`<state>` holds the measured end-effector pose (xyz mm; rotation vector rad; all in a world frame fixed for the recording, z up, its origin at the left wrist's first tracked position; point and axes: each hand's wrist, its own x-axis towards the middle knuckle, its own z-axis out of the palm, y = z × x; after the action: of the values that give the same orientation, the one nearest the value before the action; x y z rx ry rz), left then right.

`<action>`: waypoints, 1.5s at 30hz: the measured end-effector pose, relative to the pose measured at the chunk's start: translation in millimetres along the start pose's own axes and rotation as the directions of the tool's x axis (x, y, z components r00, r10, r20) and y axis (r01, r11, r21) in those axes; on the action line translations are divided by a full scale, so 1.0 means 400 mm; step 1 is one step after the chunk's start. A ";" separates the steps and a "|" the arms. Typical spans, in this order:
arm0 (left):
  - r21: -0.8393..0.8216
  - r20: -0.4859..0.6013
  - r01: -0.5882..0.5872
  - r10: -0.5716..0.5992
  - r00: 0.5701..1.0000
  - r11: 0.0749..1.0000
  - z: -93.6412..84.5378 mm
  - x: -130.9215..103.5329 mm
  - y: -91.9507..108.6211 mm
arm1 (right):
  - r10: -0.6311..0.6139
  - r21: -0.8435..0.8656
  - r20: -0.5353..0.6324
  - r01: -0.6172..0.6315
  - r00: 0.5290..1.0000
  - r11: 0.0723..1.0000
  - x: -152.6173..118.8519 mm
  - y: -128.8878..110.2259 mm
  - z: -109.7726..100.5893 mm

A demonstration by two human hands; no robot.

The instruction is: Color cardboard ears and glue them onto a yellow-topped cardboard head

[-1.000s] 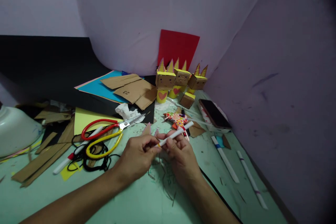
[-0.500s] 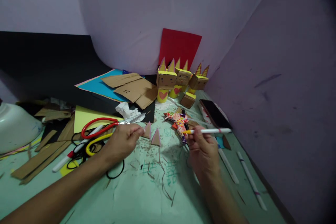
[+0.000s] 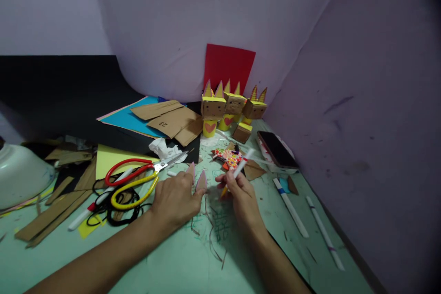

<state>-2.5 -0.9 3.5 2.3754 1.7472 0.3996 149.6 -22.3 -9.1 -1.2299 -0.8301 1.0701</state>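
Observation:
My right hand (image 3: 243, 195) is closed round a white marker (image 3: 242, 165), its orange tip pointing down and to the left above the table. Low on the tabletop, my left hand (image 3: 177, 197) has its fingers curled and its thumb against the base of a small cardboard triangle (image 3: 201, 181) with a pink edge. A second pink-edged triangle (image 3: 191, 172) stands out just beyond the fingers of that hand, its lower part hidden. Left of this hand lie scissors (image 3: 161, 165) with one red and one yellow handle.
Cardboard figures with yellow horns (image 3: 213, 109) stand at the back before a red sheet (image 3: 229, 66). A patterned fabric piece (image 3: 227, 157) lies beyond my right hand. Further right are a phone (image 3: 277, 148) and two markers (image 3: 291, 209). Cardboard strips (image 3: 55, 213) and black cord (image 3: 120, 216) lie left.
My left hand has come down and right onto the triangles, leaving a white marker cap behind it. My right hand has moved left, and its marker has swung from level to steeply tilted.

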 end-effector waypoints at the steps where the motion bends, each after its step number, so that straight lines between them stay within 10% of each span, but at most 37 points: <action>1: 0.016 0.000 -0.005 0.005 1.000 1.000 0.005 -0.001 0.007 | 0.040 -0.010 0.009 -0.040 0.999 0.999 0.003 0.010 0.005; 11: -0.328 0.021 0.165 -0.168 0.986 0.930 0.014 0.023 -0.003 | 0.206 0.169 0.113 -0.223 0.972 0.960 0.022 0.037 0.035; 16: -0.777 0.217 0.282 -0.182 0.959 0.562 0.003 0.024 -0.011 | 0.192 0.246 0.153 -0.226 0.969 0.943 0.004 0.021 0.044; 22: -0.872 0.426 0.451 -0.159 0.891 0.191 -0.004 0.022 -0.013 | 0.202 0.241 0.216 -0.253 0.955 0.937 -0.013 -0.010 0.029; 31: -0.864 0.459 0.474 -0.124 0.880 0.171 -0.003 0.023 -0.024 | 0.142 0.174 0.046 -0.148 0.989 0.974 -0.013 -0.024 -0.012; 37: -0.817 0.532 0.535 -0.080 0.843 0.215 -0.008 0.022 -0.023 | -0.149 -0.015 -0.183 0.149 0.972 0.989 -0.036 -0.024 -0.014; 45: -0.803 0.523 0.513 -0.054 0.851 0.303 -0.006 0.013 -0.013 | -0.330 -0.231 -0.052 0.310 0.943 0.922 -0.070 0.000 0.013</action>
<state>-6.4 5.5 4.9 1.1240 1.1544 0.5795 136.1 -47.4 -6.5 -1.2621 -1.0596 0.6657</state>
